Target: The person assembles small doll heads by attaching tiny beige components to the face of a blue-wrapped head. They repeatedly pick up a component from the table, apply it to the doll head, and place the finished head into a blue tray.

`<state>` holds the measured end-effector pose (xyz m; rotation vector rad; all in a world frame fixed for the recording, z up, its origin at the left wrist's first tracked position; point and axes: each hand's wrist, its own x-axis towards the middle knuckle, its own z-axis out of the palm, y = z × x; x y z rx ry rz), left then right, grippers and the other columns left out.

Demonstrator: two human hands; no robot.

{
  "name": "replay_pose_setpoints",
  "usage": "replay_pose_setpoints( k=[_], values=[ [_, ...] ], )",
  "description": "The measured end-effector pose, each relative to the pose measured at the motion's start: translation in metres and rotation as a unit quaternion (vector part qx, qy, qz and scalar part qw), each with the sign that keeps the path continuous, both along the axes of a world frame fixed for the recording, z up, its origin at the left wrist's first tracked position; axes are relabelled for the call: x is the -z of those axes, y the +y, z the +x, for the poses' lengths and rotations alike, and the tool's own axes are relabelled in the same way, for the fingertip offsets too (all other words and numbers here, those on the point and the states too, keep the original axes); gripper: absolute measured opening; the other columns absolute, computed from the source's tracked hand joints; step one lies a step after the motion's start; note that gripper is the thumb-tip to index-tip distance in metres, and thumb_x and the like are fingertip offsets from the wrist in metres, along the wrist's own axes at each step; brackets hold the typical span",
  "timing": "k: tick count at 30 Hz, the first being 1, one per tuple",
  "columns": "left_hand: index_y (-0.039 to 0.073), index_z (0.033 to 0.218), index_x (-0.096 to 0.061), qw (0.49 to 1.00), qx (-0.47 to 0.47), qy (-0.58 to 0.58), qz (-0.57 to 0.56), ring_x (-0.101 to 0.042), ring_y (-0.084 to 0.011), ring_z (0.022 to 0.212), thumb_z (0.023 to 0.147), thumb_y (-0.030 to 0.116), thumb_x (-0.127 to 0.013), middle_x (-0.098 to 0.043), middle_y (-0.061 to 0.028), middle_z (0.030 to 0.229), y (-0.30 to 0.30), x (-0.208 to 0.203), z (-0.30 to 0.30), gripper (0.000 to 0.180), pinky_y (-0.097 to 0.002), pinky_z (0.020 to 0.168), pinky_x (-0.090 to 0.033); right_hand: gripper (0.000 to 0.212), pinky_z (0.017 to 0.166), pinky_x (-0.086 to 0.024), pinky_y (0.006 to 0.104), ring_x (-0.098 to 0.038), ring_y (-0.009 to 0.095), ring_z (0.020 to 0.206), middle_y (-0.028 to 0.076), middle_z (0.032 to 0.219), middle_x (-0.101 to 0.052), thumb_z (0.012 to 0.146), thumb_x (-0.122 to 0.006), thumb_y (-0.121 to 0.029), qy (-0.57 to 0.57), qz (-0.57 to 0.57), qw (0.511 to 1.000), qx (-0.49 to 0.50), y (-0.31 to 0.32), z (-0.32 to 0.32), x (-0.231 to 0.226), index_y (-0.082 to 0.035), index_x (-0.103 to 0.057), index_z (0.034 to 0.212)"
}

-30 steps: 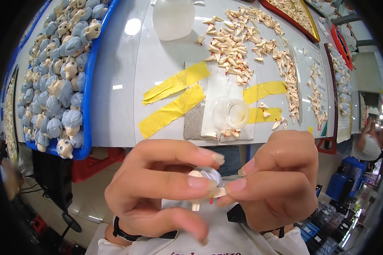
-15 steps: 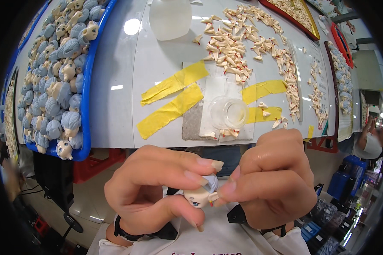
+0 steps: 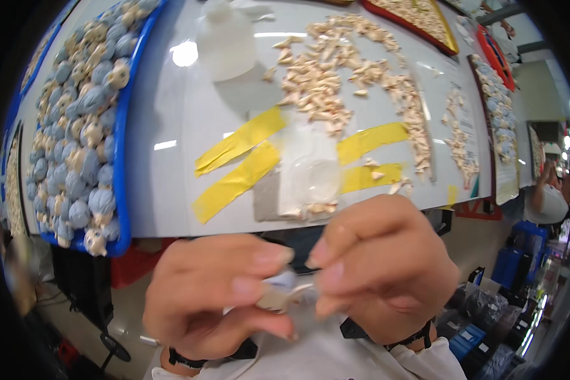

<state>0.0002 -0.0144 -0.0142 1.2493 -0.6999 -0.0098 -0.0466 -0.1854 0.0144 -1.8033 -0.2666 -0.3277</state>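
Note:
My left hand [image 3: 215, 301] grips a small doll head [image 3: 275, 297] with pale blue hair between thumb and fingers, above my lap. Motion blurs the head, and the fingers hide part of it. A small pale ear-shaped piece [image 3: 301, 290] sticks out of its right side. Close by, my right hand [image 3: 383, 272] is curled with fingers bunched, its tips slightly apart from that piece. Whether the right fingers hold anything is hidden by blur. Beyond the hands, a clear round cup [image 3: 315, 179] stands on a white sheet on the table, with several pale pieces beside it.
At left, a blue tray [image 3: 124, 158] holds many blue-haired doll heads. Loose pale pointed pieces [image 3: 316, 82] lie across the table. Yellow tape strips [image 3: 237, 180] flank the cup. A translucent bottle [image 3: 225, 44] stands at the back. Another tray of heads [image 3: 501, 117] is at right.
My right fingers have drawn slightly away from the ear piece, which stays at the doll head. My left hand has shifted a little left and down in the picture with the head.

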Motion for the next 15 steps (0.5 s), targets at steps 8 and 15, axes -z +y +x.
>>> replay_pose_setpoints(
  k=[8, 15],
  values=[
    [0.006, 0.102, -0.046, 0.922, -0.074, -0.271, 0.267, -0.053, -0.0315, 0.088, 0.076, 0.026, -0.066, -0.055, -0.015, 0.094, -0.005, -0.024, -0.009, 0.038, -0.0438, 0.076, -0.044, 0.042, 0.083, -0.044, 0.0317, -0.056, 0.02, 0.096, 0.015, 0.107, -0.056, 0.074, -0.066, -0.003, 0.233, 0.069, 0.963, -0.115, -0.021, -0.01, -0.038, 0.001, -0.05, 0.112],
    [-0.001, 0.118, -0.04, 0.895, -0.186, -0.225, 0.337, -0.045, -0.0309, 0.107, 0.084, 0.015, -0.055, -0.044, -0.0216, 0.118, 0.05, -0.034, 0.016, 0.041, -0.0441, 0.092, -0.036, 0.018, 0.062, -0.04, 0.0206, -0.048, 0.007, 0.066, 0.002, 0.081, -0.057, 0.078, -0.055, -0.007, 0.191, -0.24, 0.867, 0.392, -0.224, -0.043, -0.033, -0.001, -0.06, 0.094]
  ],
)
